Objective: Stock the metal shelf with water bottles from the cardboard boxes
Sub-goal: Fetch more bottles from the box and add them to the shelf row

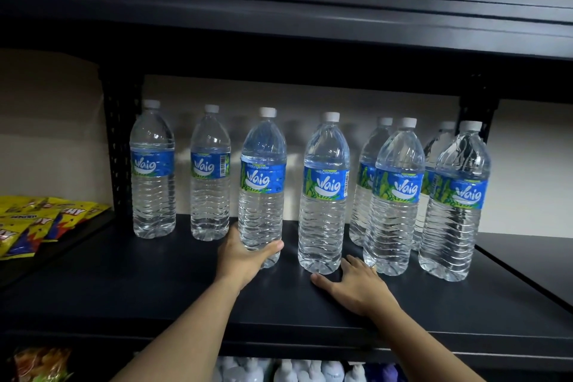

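Note:
Several clear water bottles with blue labels and white caps stand upright on the black metal shelf (155, 282). My left hand (245, 260) grips the base of one bottle (262, 183), third from the left. My right hand (353, 287) lies flat on the shelf with its fingers spread, just right of the base of the neighbouring bottle (324, 192); whether it touches that bottle I cannot tell. Two bottles (153, 170) (210, 177) stand at the back left. Further right stand front bottles (397, 195) (457, 201) with others behind them. No cardboard box is in view.
Yellow snack packets (37, 220) lie on the adjoining shelf at the left. Another black shelf board (279, 15) hangs close above the bottle caps. Below, white bottle tops (279, 370) and colourful packets (40, 363) fill the lower level. Black perforated uprights (119, 146) frame the bay.

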Motion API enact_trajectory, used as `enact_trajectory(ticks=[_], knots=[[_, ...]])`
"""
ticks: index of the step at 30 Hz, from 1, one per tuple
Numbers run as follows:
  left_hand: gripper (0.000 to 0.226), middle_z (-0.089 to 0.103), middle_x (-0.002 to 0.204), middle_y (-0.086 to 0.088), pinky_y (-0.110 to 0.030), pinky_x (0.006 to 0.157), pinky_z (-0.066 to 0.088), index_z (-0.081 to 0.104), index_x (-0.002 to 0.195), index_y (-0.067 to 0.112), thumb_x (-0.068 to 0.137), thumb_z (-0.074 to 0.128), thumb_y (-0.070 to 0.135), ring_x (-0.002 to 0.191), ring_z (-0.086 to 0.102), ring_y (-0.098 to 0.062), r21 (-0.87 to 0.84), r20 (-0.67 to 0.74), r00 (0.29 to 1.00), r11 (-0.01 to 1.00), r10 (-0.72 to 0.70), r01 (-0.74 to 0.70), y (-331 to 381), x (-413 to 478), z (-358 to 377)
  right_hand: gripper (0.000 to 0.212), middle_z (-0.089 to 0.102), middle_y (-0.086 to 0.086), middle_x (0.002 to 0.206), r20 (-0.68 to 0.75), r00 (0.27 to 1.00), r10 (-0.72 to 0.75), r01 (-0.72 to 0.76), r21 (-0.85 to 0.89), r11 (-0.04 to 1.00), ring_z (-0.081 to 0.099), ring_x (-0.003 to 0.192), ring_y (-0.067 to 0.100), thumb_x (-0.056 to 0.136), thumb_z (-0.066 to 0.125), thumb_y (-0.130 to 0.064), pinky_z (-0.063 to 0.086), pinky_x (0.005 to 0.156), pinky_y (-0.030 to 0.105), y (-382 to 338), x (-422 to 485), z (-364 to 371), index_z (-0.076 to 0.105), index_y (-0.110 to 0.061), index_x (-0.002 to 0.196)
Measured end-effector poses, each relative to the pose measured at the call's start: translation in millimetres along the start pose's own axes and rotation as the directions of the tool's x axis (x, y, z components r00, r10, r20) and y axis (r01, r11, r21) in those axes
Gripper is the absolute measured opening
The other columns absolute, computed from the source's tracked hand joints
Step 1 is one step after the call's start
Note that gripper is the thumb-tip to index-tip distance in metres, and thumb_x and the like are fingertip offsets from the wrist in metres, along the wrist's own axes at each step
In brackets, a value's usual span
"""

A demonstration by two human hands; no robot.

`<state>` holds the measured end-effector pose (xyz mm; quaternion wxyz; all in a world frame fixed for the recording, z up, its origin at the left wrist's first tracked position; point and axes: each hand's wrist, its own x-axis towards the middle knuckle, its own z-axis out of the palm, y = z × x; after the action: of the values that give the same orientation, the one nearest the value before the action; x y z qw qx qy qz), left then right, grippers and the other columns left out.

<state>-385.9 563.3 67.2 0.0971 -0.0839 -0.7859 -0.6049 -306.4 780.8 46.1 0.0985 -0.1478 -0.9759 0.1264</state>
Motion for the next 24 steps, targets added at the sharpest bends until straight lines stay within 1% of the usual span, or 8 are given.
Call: enact_trajectory(ticks=[5,7,9,10,13,17,22,24], knots=[[0.074,0.067,0.111,0.003,-0.025,0.089,0.048,0.054,0.118,0.023,0.057,0.091,0.045,0.100,0.063,-0.015,0.022,-0.025,1.000,1.000,0.006,-0.005,-3.2,1.9,3.2,0.138,0.032,0.004,0.158,0.005,1.000,0.007,-0.007,0.009,1.000,0.024,0.147,0.020,0.039,0.004,-0.103,0.021,0.120,0.038,-0.8,-1.2,-1.0,0.036,-0.026,0.150],[0.074,0.066,0.111,0.003,-0.025,0.089,0.048,0.054,0.117,0.023,0.057,0.090,0.046,0.101,0.062,-0.015,0.036,-0.028,1.000,0.999,0.005,-0.004,-3.7,2.2,3.7,0.129,0.032,0.003,0.158,0.018,1.000,0.007,-0.007,0.006,1.000,0.024,0.147,0.021,0.049,0.014,-0.104,0.022,0.119,0.038,-0.8,-2.0,-1.5,0.036,-0.026,0.150],[0.073,0.065,0.112,0.003,-0.026,0.091,0.049,0.054,0.114,0.023,0.056,0.089,0.050,0.103,0.062,-0.016,0.057,-0.035,0.999,0.998,0.010,-0.008,-4.3,2.9,4.0,0.111,0.031,0.003,0.158,0.019,1.000,0.004,-0.004,-0.004,1.000,0.025,0.147,0.021,0.064,0.027,-0.096,0.022,0.119,0.038,-1.3,-2.5,-1.9,0.035,-0.026,0.150],[0.073,0.065,0.112,0.003,-0.027,0.091,0.050,0.053,0.113,0.024,0.055,0.089,0.052,0.104,0.062,-0.016,0.068,-0.032,0.999,0.998,0.011,-0.009,-5.0,3.6,4.0,0.109,0.031,0.003,0.158,0.023,1.000,0.002,-0.001,-0.005,1.000,0.025,0.147,0.021,0.066,0.028,-0.094,0.022,0.119,0.038,-1.5,-2.7,-2.3,0.034,-0.026,0.151],[0.074,0.065,0.113,0.004,-0.024,0.090,0.047,0.052,0.117,0.025,0.057,0.088,0.051,0.104,0.062,-0.015,0.074,-0.013,1.000,0.997,0.010,-0.009,-6.2,5.4,4.0,0.123,0.030,0.003,0.158,0.040,0.999,0.003,-0.003,-0.002,1.000,0.024,0.147,0.021,0.054,0.022,-0.101,0.022,0.119,0.038,-2.1,-3.3,-4.0,0.034,-0.026,0.151],[0.076,0.066,0.114,0.005,-0.022,0.089,0.047,0.052,0.120,0.027,0.057,0.088,0.049,0.102,0.064,-0.014,0.059,-0.010,1.000,0.998,0.008,-0.008,-6.4,6.4,4.5,0.113,0.030,0.004,0.158,0.032,0.999,0.004,-0.004,-0.005,1.000,0.024,0.147,0.022,0.061,0.024,-0.094,0.022,0.119,0.038,-1.0,-2.3,-2.6,0.034,-0.026,0.151],[0.080,0.065,0.116,0.005,-0.024,0.092,0.047,0.051,0.122,0.027,0.057,0.087,0.053,0.106,0.062,-0.014,0.069,-0.003,1.000,0.998,0.001,0.000,-4.8,4.9,3.9,0.131,0.033,0.004,0.156,0.034,0.999,0.011,-0.011,0.005,1.000,0.027,0.146,0.022,0.048,0.014,-0.104,0.024,0.118,0.038,-1.2,-1.7,-2.6,0.035,-0.026,0.150],[0.081,0.062,0.118,0.004,-0.023,0.091,0.045,0.050,0.124,0.024,0.059,0.087,0.052,0.108,0.061,-0.016,0.069,0.005,1.000,0.998,-0.009,0.008,-3.4,3.9,3.2,0.122,0.033,0.005,0.157,0.039,0.999,0.013,-0.013,0.002,1.000,0.027,0.146,0.022,0.056,0.021,-0.101,0.024,0.118,0.039,-1.7,-2.7,-3.2,0.035,-0.025,0.150]])
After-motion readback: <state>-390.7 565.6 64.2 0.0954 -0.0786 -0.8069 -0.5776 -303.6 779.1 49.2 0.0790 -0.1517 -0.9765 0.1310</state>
